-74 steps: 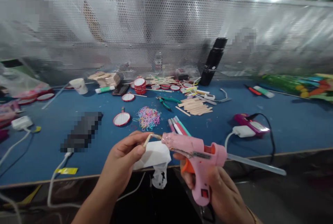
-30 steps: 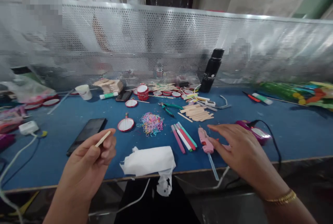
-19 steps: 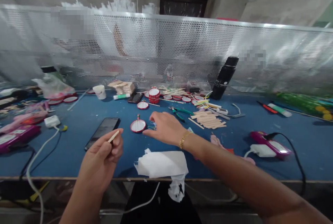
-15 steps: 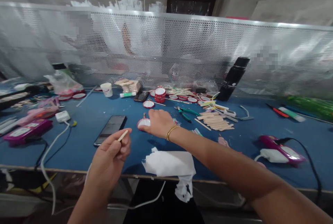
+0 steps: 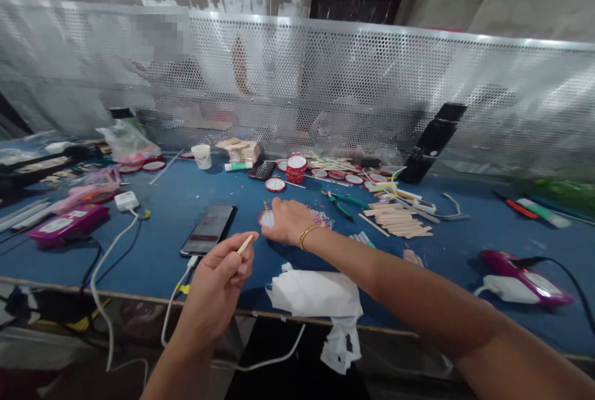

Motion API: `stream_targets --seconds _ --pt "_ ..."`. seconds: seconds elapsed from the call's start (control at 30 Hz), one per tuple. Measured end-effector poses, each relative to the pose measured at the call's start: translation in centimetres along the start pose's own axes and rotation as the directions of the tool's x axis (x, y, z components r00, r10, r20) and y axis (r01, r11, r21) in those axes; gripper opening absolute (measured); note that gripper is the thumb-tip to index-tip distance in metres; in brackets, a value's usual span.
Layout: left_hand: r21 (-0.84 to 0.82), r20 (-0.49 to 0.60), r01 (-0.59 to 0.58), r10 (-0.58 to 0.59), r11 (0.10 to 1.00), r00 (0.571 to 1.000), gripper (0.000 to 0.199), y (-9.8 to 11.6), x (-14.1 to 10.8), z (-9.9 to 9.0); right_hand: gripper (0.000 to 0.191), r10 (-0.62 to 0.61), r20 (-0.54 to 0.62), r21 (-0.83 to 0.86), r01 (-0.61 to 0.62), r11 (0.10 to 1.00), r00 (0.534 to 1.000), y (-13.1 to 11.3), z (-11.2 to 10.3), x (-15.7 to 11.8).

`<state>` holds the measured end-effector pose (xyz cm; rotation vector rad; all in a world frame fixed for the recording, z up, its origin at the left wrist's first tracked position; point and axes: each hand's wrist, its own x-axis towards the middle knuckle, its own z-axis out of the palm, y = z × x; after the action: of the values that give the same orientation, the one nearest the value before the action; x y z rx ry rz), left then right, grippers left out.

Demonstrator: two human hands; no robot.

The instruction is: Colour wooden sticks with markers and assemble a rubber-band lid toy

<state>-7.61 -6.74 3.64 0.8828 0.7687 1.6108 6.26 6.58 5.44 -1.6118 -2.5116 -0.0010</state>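
Note:
My left hand (image 5: 227,279) is closed, with a short pale wooden stick (image 5: 245,244) pinched between thumb and fingers above the front of the blue table. Farther forward, my right hand (image 5: 289,221) reaches to a small round white disc with a red rim (image 5: 266,219); its thumb and curled fingers are at the disc's right side, covering part of it. A thin upright piece (image 5: 266,205) shows at the disc's far edge. Beside the right hand lies a pile of colourful small strands or bits (image 5: 323,219). The white cloth or paper (image 5: 316,293) is below the right forearm.
Left of my hands lies a phone (image 5: 209,231) on a charging cable. Pliers (image 5: 341,204), flat wooden sticks (image 5: 397,220) and a stack of red-rimmed discs (image 5: 296,168) lie beyond. A purple device (image 5: 530,279) sits at right; a perforated metal screen (image 5: 353,90) borders the back.
The view has turned slightly left, so everything sits farther right. My left hand with the stick has come closer to the right hand. The right hand stays at the disc.

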Motion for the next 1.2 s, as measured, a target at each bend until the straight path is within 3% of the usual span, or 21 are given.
stream_targets --seconds 0.17,0.3,0.4,0.5,0.6,0.7,0.9,1.07,1.2 --pt "-0.005 0.008 -0.011 0.012 1.000 1.000 0.044 -0.3 0.0 0.2 0.060 -0.010 -0.008 0.031 0.011 0.999 1.000 -0.1 0.1 0.5" --pt "0.006 0.012 -0.002 0.002 1.000 1.000 0.042 -0.2 -0.2 0.3 0.059 -0.005 -0.045 0.093 0.009 0.996 0.999 1.1 -1.9 -0.5" --pt "0.006 0.003 0.025 -0.025 1.000 1.000 0.042 -0.2 -0.5 0.4 0.058 -0.011 -0.168 0.171 0.040 0.984 0.986 2.8 -4.3 -4.9" --pt "-0.007 0.001 0.075 -0.075 0.997 0.997 0.044 -0.5 -0.5 0.8 0.056 -0.035 -0.408 0.388 0.208 0.898 0.912 4.1 -5.8 -12.0" --pt "-0.022 0.021 0.117 -0.116 0.993 0.993 0.050 -1.1 -0.4 1.7 0.055 -0.013 -0.475 0.438 0.249 0.864 0.880 3.8 -5.5 -18.7" --pt "-0.040 0.056 0.149 -0.146 0.988 0.988 0.050 -1.8 -0.4 2.9 0.063 0.003 -0.553 0.456 0.300 0.838 0.833 2.8 -4.2 -22.3" --pt "-0.071 0.181 0.217 -0.201 0.974 0.963 0.051 -2.9 -1.0 4.9 0.059 0.050 -0.558 0.500 0.289 0.816 0.828 2.6 -2.6 -23.0" --pt "-0.094 0.213 0.214 -0.190 0.972 0.958 0.048 -3.3 -1.2 5.1 0.058 0.023 -0.622 0.419 0.307 0.855 0.783 3.1 -2.2 -23.0" --pt "-0.098 0.195 0.210 -0.188 0.973 0.963 0.048 -3.2 -1.0 5.4 0.056 0.026 -0.629 0.406 0.301 0.863 0.777 3.3 -2.1 -23.1"
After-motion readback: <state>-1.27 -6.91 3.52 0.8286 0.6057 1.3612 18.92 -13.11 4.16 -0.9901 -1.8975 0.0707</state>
